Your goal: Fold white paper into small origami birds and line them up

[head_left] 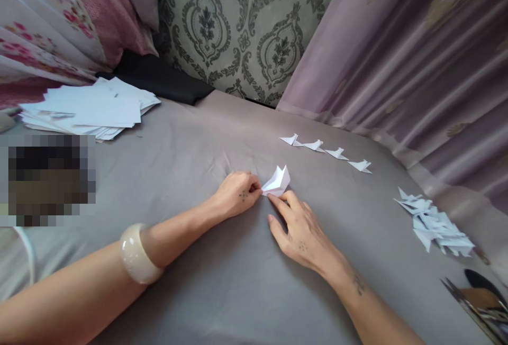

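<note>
A partly folded piece of white paper point(278, 181) stands on the grey sheet point(222, 292), with pointed flaps sticking up. My left hand point(239, 192) pinches its left corner between thumb and fingers. At its near edge, my right hand point(299, 228) touches the paper with the index finger, while its thumb is held apart below. Beyond the hands, several small folded paper birds point(337, 153) sit in a slanting row. Off to the right lies a heap of similar folded paper pieces point(436, 223).
Loose white paper sheets point(91, 107) are stacked at the far left, by a black cloth point(162, 78). Scissors point(460, 297) and other items lie at the lower right edge. A pink curtain point(357, 48) hangs along the right; a blurred patch covers something at left.
</note>
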Motion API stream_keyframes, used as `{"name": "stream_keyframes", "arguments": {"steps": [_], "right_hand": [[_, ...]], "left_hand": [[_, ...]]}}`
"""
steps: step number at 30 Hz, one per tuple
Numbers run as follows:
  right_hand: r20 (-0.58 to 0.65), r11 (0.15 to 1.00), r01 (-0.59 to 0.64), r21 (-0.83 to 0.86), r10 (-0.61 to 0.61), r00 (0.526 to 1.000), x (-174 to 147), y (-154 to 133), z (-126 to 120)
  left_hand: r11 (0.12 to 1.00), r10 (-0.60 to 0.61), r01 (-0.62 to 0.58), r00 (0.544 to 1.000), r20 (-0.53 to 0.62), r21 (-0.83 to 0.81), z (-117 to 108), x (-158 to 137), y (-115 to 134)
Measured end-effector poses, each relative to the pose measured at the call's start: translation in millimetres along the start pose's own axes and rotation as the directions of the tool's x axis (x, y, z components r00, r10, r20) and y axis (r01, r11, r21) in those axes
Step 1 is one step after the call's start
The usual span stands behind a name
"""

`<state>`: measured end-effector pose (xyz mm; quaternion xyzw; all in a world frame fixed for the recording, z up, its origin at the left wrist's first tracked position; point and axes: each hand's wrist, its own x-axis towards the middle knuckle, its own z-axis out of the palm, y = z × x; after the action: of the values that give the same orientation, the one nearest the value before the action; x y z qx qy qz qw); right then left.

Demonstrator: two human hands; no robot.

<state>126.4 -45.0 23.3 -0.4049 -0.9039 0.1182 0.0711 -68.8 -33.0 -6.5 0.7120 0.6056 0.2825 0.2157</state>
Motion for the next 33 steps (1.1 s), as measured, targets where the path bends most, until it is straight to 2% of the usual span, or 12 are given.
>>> {"name": "stream_keyframes", "arguments": {"steps": [11, 15, 19, 22, 24, 26, 29, 33], "right_hand": [[0.065, 0.996, -0.021, -0.084, 0.026, 0.998, 11.4, -7.1, -9.1], [0.065, 0.998, -0.008, -0.063, 0.012, 0.998, 12.0, -7.9, -9.4], [0.033, 0.999, 0.041, 0.028, -0.042, 0.999, 1.9, 1.9, -9.0], [-0.026, 0.994, 0.077, 0.084, -0.075, 0.997, -9.5, 8.8, -4.7], [-0.077, 0.995, 0.074, 0.061, -0.07, 0.995, -16.2, 9.1, 0.6], [-0.124, 0.998, 0.056, 0.016, -0.054, 0.991, -21.3, 6.3, 6.1], [-0.165, 0.998, 0.047, -0.036, -0.052, 0.985, -25.7, 1.0, 11.4], [-0.191, 0.998, 0.049, -0.04, -0.056, 0.98, -28.0, -0.6, 12.5]], "left_hand": [[1.0, -0.028, 0.028, 1.0, -0.001, 0.007, -2.8, -0.7, 6.1], [0.999, -0.02, 0.018, 0.999, -0.038, -0.047, -7.1, -3.1, 8.3], [0.992, 0.074, -0.087, 0.989, -0.129, -0.093, -9.1, -4.5, 11.5], [0.98, 0.177, -0.187, 0.974, -0.142, -0.064, -5.5, -2.9, 14.4], [0.972, 0.233, -0.235, 0.964, -0.126, -0.004, -0.8, -0.5, 17.0], [0.961, 0.262, -0.247, 0.957, -0.122, 0.125, 4.9, 2.5, 20.2], [0.94, 0.219, -0.18, 0.97, -0.107, 0.29, 14.1, 8.2, 27.4], [0.95, 0.033, 0.029, 0.981, -0.191, 0.311, 24.2, 15.1, 42.2]]}}
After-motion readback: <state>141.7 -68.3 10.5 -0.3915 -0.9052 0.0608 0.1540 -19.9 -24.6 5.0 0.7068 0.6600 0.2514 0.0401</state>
